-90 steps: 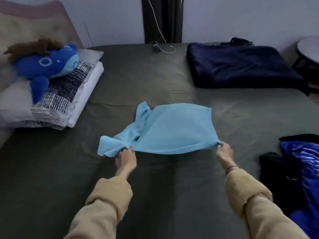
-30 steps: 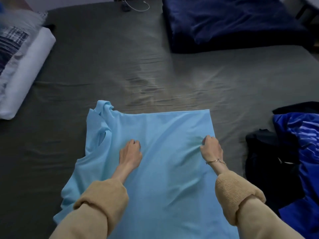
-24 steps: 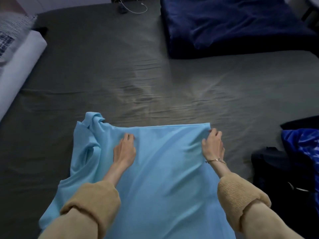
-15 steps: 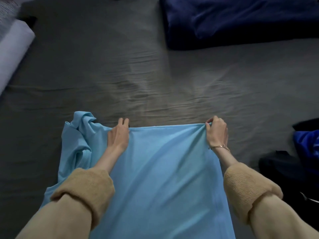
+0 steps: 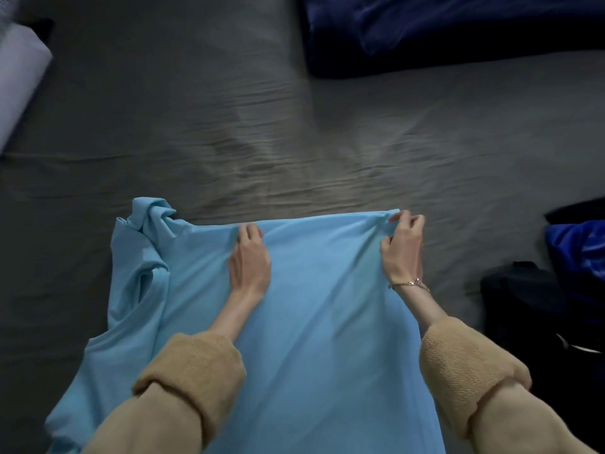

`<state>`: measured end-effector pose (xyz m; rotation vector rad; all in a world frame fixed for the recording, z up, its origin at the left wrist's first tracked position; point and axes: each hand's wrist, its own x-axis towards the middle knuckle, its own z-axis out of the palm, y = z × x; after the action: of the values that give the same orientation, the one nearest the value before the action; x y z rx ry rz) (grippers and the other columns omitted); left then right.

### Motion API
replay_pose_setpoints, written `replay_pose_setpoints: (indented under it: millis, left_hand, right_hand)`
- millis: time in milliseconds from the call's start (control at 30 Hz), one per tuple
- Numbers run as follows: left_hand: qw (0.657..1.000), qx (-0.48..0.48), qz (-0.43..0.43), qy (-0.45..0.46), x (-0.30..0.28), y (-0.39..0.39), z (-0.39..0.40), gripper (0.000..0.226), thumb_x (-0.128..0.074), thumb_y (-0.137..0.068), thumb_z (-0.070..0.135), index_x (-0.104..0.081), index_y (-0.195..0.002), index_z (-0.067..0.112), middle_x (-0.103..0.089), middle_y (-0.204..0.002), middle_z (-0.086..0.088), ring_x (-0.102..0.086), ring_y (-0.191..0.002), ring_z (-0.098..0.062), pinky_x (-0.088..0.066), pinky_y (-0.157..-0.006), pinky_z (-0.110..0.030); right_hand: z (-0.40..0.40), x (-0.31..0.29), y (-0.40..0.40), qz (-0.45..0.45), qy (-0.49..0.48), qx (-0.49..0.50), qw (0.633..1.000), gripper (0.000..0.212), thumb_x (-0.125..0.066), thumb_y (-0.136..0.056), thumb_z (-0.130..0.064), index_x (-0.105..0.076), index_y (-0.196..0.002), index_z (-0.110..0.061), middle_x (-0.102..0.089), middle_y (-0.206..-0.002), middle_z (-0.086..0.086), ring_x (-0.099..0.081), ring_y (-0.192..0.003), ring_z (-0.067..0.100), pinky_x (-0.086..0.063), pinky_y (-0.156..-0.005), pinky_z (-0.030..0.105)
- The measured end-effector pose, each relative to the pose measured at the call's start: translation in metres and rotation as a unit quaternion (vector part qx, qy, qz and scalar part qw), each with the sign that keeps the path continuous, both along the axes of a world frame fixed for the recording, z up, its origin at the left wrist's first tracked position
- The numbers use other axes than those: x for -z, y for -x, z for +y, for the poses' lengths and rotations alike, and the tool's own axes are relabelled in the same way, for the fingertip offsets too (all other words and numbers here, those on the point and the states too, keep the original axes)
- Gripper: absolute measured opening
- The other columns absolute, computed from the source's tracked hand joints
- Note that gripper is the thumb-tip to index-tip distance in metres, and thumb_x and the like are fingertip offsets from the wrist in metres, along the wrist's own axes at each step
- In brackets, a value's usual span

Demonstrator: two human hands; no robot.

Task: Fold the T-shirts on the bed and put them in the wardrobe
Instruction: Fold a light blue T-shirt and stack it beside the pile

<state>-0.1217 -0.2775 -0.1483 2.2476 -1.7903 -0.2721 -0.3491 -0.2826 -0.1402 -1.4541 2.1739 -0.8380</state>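
A light blue T-shirt [image 5: 314, 322] lies spread on the dark grey bed [image 5: 262, 132], reaching from mid-bed to the near edge of the view. Its left side is bunched, with a crumpled sleeve at the far left corner. My left hand [image 5: 249, 260] lies on the shirt near its far edge, fingertips curled into the cloth there. My right hand [image 5: 403, 247] pinches the far right corner between thumb and fingers. Both forearms wear tan sleeves.
A dark navy folded blanket [image 5: 458, 24] lies at the far right of the bed. A white pillow [image 5: 19, 77] sits at the far left. Black clothing [image 5: 530, 309] and a bright blue garment [image 5: 579, 247] lie at the right edge.
The shirt was pulled toward me and laid flat. Both hands then slid up from its middle to its far edge, where they now hold it.
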Motion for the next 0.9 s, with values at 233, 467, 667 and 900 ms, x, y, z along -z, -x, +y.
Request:
replay_pose_setpoints:
  millis: [233,467,667,900]
  left_hand:
    - [0.977,0.178,0.111,-0.031,-0.008,0.052,0.103,0.01,-0.049,-0.089,0.014,-0.054,-0.097,0.009,-0.057,-0.095,-0.01,-0.059,-0.086,-0.032,-0.04,-0.071,-0.036]
    - [0.902,0.387,0.129,-0.145,-0.002,0.08,0.21,0.038,-0.028,-0.081,0.035,-0.053,-0.094,0.009,-0.057,-0.093,-0.009,-0.057,-0.084,-0.031,-0.041,-0.07,-0.038]
    - [0.877,0.434,0.102,-0.177,-0.011,0.103,0.253,0.022,-0.053,-0.092,0.03,-0.052,-0.102,0.011,-0.058,-0.102,-0.007,-0.056,-0.092,-0.028,-0.032,-0.07,-0.029]
    - [0.83,0.516,0.021,-0.212,-0.015,0.108,0.29,0.048,-0.062,-0.081,0.055,-0.047,-0.101,0.013,-0.058,-0.104,-0.004,-0.056,-0.091,-0.027,-0.036,-0.071,-0.036]
  right_hand:
    - [0.08,0.003,0.007,0.048,-0.12,-0.008,0.992,0.03,-0.053,-0.085,-0.003,-0.048,-0.114,-0.004,-0.046,-0.117,0.015,-0.051,-0.105,0.033,-0.042,-0.075,0.037]
    - [0.135,-0.01,0.039,-0.03,-0.242,-0.04,0.969,0.026,-0.06,-0.082,-0.011,-0.05,-0.106,-0.005,-0.059,-0.109,0.018,-0.055,-0.102,0.034,-0.042,-0.081,0.035]
    - [0.198,-0.014,0.058,-0.074,-0.324,-0.066,0.941,0.015,-0.066,-0.076,-0.021,-0.052,-0.072,-0.024,-0.065,-0.102,0.011,-0.065,-0.09,0.029,-0.053,-0.085,0.04]
    - [0.238,-0.01,0.061,-0.023,-0.319,-0.124,0.94,0.025,-0.068,-0.081,-0.033,-0.05,-0.066,-0.024,-0.067,-0.079,0.008,-0.064,-0.086,0.025,-0.035,-0.1,0.04]
